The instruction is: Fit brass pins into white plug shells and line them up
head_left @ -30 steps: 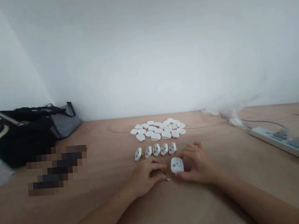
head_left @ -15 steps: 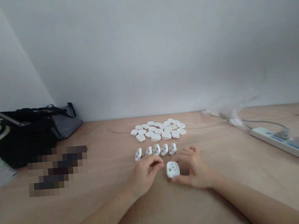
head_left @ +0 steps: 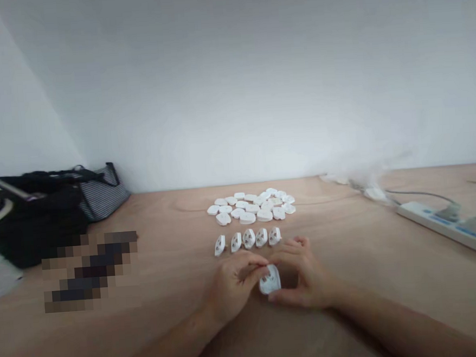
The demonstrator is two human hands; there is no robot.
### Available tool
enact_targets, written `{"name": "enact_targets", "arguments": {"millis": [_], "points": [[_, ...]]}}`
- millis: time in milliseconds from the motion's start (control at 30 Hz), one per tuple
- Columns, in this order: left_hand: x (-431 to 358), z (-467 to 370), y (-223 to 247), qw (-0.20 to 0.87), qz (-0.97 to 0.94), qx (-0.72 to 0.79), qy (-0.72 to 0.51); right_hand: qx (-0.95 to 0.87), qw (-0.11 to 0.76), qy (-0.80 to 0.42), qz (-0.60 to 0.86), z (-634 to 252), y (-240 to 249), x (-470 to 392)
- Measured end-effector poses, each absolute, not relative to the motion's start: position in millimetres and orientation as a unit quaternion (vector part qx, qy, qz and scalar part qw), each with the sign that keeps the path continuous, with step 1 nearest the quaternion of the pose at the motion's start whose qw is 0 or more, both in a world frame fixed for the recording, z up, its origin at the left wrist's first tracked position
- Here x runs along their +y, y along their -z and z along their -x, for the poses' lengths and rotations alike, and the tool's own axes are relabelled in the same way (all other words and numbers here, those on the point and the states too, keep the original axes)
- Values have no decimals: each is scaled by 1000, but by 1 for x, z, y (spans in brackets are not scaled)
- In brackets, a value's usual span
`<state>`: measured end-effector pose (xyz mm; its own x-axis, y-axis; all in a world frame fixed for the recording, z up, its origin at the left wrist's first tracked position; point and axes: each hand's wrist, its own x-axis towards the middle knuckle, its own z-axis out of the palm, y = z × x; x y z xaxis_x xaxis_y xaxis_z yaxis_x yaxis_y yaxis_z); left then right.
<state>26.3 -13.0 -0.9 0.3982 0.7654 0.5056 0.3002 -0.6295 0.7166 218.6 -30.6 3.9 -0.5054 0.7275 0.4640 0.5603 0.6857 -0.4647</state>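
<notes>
A white, squarish plug housing [head_left: 274,282] is gripped by its edges between the thumb and fingers of my right hand [head_left: 308,276]. Its open inner side faces me. My left hand [head_left: 234,285] is closed in a pinch, thumb and fingertip over the upper left of the housing; whatever is between them is too small to make out. Just beyond my hands stands a row of several similar plug parts [head_left: 249,238] with metal pieces inside. Behind that row lies a cluster of several white plug covers [head_left: 248,218].
A black bag [head_left: 41,219] with a striped part stands at the left. In front of it lies a dark, pixelated item [head_left: 93,270]. On the right a white power strip [head_left: 428,219] holds plugged-in cords, with clear plastic wrap [head_left: 369,183] behind it. A wall closes the far edge.
My left hand has moved right, bringing its pinched fingertips onto the plug housing. My right hand has shifted the housing slightly left and toward me.
</notes>
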Motion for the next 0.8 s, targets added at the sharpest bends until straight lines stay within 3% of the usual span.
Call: {"name": "enact_targets", "arguments": {"millis": [267,800], "points": [[-11,-29,2,286,-775,329,-458,-859,341,-119,363,-217,-3,-31],[-8,-13,-8,279,-853,323,-300,-839,357,-135,388,-220,4,-26]]}}
